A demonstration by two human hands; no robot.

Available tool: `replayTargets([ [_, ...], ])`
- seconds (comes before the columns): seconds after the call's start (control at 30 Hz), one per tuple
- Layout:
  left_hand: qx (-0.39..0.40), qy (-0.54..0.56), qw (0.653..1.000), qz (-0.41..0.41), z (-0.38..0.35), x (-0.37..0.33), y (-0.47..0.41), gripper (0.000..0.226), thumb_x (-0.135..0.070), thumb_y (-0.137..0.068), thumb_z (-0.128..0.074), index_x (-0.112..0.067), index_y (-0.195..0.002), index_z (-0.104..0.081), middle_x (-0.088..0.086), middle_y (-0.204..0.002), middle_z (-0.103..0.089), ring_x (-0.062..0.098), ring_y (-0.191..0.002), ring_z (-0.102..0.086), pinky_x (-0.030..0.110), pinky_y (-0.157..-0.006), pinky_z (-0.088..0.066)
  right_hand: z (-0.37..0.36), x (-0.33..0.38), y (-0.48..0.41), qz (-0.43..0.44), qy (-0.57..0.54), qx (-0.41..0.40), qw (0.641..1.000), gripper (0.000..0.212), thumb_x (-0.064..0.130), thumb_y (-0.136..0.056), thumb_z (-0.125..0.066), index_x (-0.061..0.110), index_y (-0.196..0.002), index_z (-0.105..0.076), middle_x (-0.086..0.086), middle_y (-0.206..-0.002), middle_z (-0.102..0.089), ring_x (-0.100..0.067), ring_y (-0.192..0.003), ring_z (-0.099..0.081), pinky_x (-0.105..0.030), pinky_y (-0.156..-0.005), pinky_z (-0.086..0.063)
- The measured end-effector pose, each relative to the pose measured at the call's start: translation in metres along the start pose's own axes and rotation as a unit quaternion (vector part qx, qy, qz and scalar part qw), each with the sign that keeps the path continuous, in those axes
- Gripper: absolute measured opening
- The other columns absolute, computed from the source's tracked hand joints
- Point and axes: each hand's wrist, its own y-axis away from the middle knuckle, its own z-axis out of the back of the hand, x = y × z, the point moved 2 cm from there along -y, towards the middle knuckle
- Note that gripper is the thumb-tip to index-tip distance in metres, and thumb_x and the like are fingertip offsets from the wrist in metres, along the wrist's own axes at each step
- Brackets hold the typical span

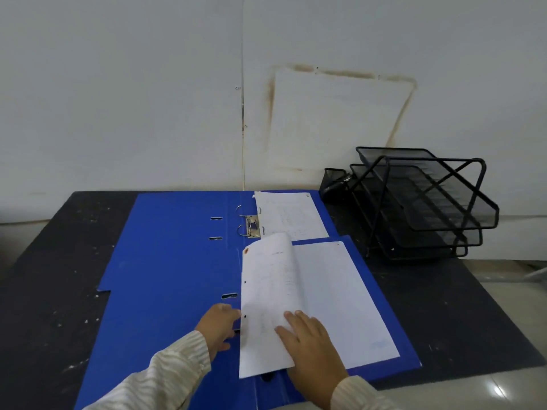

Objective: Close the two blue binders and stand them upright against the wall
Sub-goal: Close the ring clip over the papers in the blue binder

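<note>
Two blue binders lie open and flat on the dark table. The near binder (165, 315) holds a stack of white pages (334, 294). One loose page (266, 291) is curled up over its spine. My right hand (307, 347) presses flat on that page's lower part. My left hand (220, 325) rests at the page's left edge, fingers near the spine where the ring mechanism is hidden. The far binder (177, 214) lies against the wall (148, 99), with its metal rings (247, 223) showing and a sheet of paper (290, 214) on its right side.
A black wire-mesh stacked letter tray (420, 202) stands at the back right by the wall, with a small black mesh holder (334, 182) beside it. The dark table (50, 276) is speckled with white marks; its right edge drops to a light tiled floor.
</note>
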Motion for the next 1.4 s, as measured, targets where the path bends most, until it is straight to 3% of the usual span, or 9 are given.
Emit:
replayTargets([
  [0.2,-0.061,-0.181,0.979,-0.069,-0.015,0.023,-0.006,0.019,-0.005,-0.093,-0.042,-0.012,-0.097,-0.060,0.008,-0.084,-0.059,0.021,-0.066,-0.049,0.032,-0.062,-0.043,-0.001,-0.034,0.015,-0.187,-0.385,-0.092,0.899,0.028,0.035,-0.087,-0.059,0.041,-0.108,-0.042,0.024,-0.106,-0.048,-0.004,-0.096,-0.053,-0.015,-0.079,-0.047],
  [0.37,-0.061,-0.285,0.927,-0.237,-0.057,0.019,0.001,0.022,-0.019,-0.097,-0.047,-0.022,-0.114,-0.059,-0.007,-0.103,-0.055,0.009,-0.086,-0.054,0.013,-0.068,-0.044,-0.013,-0.062,0.030,-0.357,-0.515,-0.067,0.776,0.003,0.033,-0.092,-0.053,0.032,-0.095,-0.052,0.004,-0.095,-0.064,-0.014,-0.084,-0.060,-0.030,-0.072,-0.057],
  [0.5,-0.080,-0.412,0.838,-0.349,-0.097,0.005,0.011,0.031,-0.027,-0.095,-0.045,-0.025,-0.125,-0.051,-0.007,-0.122,-0.050,0.014,-0.112,-0.047,0.025,-0.096,-0.042,-0.011,-0.072,0.038,-0.463,-0.566,-0.006,0.682,0.030,0.043,-0.094,-0.042,0.018,-0.088,-0.057,-0.013,-0.082,-0.066,-0.024,-0.063,-0.059,-0.028,-0.051,-0.053],
  [0.73,-0.014,-0.626,0.681,-0.380,-0.144,0.011,0.011,0.044,-0.031,-0.093,-0.041,-0.025,-0.137,-0.044,0.002,-0.141,-0.042,0.027,-0.128,-0.038,0.042,-0.110,-0.030,-0.005,-0.083,0.053,-0.520,-0.659,0.112,0.531,0.079,0.070,-0.085,-0.031,-0.002,-0.081,-0.066,-0.013,-0.053,-0.059,-0.022,-0.041,-0.048,-0.025,-0.045,-0.042],
  [0.9,0.040,-0.661,0.660,-0.355,-0.150,0.025,0.006,0.050,-0.033,-0.090,-0.049,-0.023,-0.138,-0.042,0.005,-0.150,-0.033,0.030,-0.136,-0.029,0.046,-0.113,-0.026,0.005,-0.094,0.049,-0.461,-0.749,0.080,0.469,0.073,0.062,-0.090,-0.033,-0.003,-0.091,-0.066,-0.015,-0.062,-0.065,-0.023,-0.049,-0.058,-0.029,-0.049,-0.048],
  [1.0,0.032,-0.658,0.661,-0.359,-0.151,0.026,0.006,0.048,-0.032,-0.090,-0.050,-0.024,-0.137,-0.043,0.004,-0.149,-0.035,0.028,-0.136,-0.030,0.046,-0.113,-0.026,0.011,-0.094,0.035,-0.421,-0.712,0.024,0.561,0.040,0.039,-0.094,-0.046,0.004,-0.097,-0.066,-0.015,-0.082,-0.069,-0.025,-0.070,-0.065,-0.033,-0.057,-0.054],
  [1.13,0.037,-0.655,0.660,-0.367,-0.149,0.024,0.007,0.049,-0.029,-0.092,-0.051,-0.025,-0.140,-0.043,0.003,-0.151,-0.035,0.028,-0.140,-0.028,0.046,-0.116,-0.023,0.010,-0.090,0.012,-0.285,-0.417,0.045,0.862,0.032,0.013,-0.095,-0.043,0.017,-0.124,-0.054,0.000,-0.131,-0.054,-0.015,-0.117,-0.050,-0.025,-0.099,-0.039],
  [1.27,0.036,-0.623,0.675,-0.394,-0.136,0.025,0.007,0.046,-0.022,-0.093,-0.049,-0.024,-0.139,-0.047,-0.001,-0.148,-0.042,0.022,-0.139,-0.033,0.039,-0.117,-0.020,-0.006,-0.084,-0.008,-0.161,-0.266,0.101,0.945,0.051,0.005,-0.093,-0.038,0.018,-0.142,-0.033,0.000,-0.152,-0.028,-0.016,-0.138,-0.025,-0.025,-0.112,-0.018],
  [1.4,-0.014,-0.547,0.719,-0.429,-0.110,0.031,0.011,0.043,-0.016,-0.091,-0.045,-0.026,-0.132,-0.055,-0.006,-0.136,-0.052,0.016,-0.130,-0.041,0.031,-0.113,-0.025,-0.016,-0.072,-0.023,-0.090,-0.190,0.101,0.972,0.048,0.012,-0.088,-0.045,0.020,-0.135,-0.040,-0.002,-0.139,-0.040,-0.021,-0.128,-0.035,-0.032,-0.108,-0.031],
])
